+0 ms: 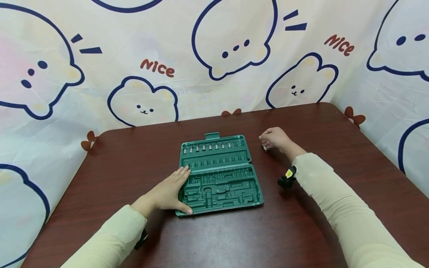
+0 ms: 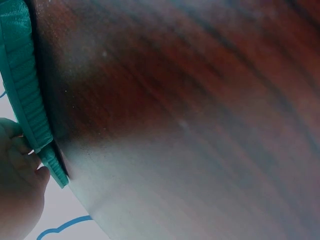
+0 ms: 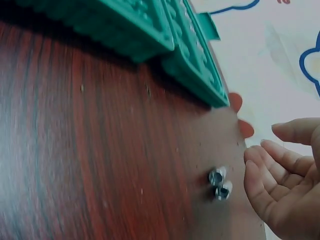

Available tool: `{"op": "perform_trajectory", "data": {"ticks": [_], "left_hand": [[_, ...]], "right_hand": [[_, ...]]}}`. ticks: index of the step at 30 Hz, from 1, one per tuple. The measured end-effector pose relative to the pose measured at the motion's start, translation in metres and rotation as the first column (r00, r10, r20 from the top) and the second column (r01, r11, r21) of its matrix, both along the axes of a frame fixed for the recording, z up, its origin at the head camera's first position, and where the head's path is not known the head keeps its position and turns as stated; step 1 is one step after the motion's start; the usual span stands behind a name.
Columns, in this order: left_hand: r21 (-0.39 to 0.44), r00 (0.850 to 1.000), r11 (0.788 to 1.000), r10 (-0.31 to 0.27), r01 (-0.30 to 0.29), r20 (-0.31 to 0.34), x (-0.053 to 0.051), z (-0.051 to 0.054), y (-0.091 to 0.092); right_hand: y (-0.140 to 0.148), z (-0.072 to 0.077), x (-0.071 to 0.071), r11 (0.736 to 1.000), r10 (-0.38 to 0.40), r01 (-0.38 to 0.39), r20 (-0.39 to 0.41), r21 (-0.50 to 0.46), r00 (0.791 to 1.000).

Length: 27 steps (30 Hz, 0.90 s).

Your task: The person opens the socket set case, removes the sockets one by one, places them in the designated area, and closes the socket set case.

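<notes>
A green plastic tool case (image 1: 219, 191) lies unfolded on the table, its moulded recesses facing up. Several silver bit sockets (image 1: 203, 147) stand in a row along its far half. My left hand (image 1: 171, 190) rests on the case's left edge, fingers stretched over the side and thumb at the near corner. Right of the case, my right hand (image 1: 275, 138) hovers by two small metal sockets (image 3: 220, 184) lying side by side on the table. In the right wrist view its fingers bend loosely, thumb apart, with nothing seen between them.
The brown wooden table (image 1: 214, 242) has rounded far corners. Behind it hangs a pale cloth (image 1: 214, 93) with cartoon animals. A latch tab (image 1: 212, 136) sticks out from the case's far edge. A black wrist camera (image 1: 286, 180) hangs below the right sleeve.
</notes>
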<state>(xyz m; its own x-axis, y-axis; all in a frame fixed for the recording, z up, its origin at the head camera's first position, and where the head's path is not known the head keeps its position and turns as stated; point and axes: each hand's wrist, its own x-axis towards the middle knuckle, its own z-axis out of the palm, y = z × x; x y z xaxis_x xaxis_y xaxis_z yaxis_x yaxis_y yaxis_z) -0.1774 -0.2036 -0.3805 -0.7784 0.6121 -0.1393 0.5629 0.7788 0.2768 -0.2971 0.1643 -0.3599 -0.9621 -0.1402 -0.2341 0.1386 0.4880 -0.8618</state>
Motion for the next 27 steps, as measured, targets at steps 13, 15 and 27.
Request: {"op": "perform_trajectory", "data": {"ticks": [13, 15, 27], "left_hand": [[-0.005, 1.000, 1.000, 0.005, -0.005, 0.023, 0.001, 0.003, 0.000], [-0.008, 1.000, 1.000, 0.009, -0.009, 0.026, 0.001, 0.002, 0.000], [0.005, 1.000, 1.000, 0.013, -0.013, 0.028, -0.001, 0.000, 0.001]], "right_hand": [[-0.027, 0.001, -0.003, 0.988, 0.030, -0.021, 0.062, -0.150, 0.998], [-0.032, 0.001, -0.004, 0.987, 0.038, -0.028, 0.060, -0.158, 0.997], [-0.055, -0.003, -0.010, 0.978, 0.069, -0.054, 0.069, -0.200, 0.995]]}}
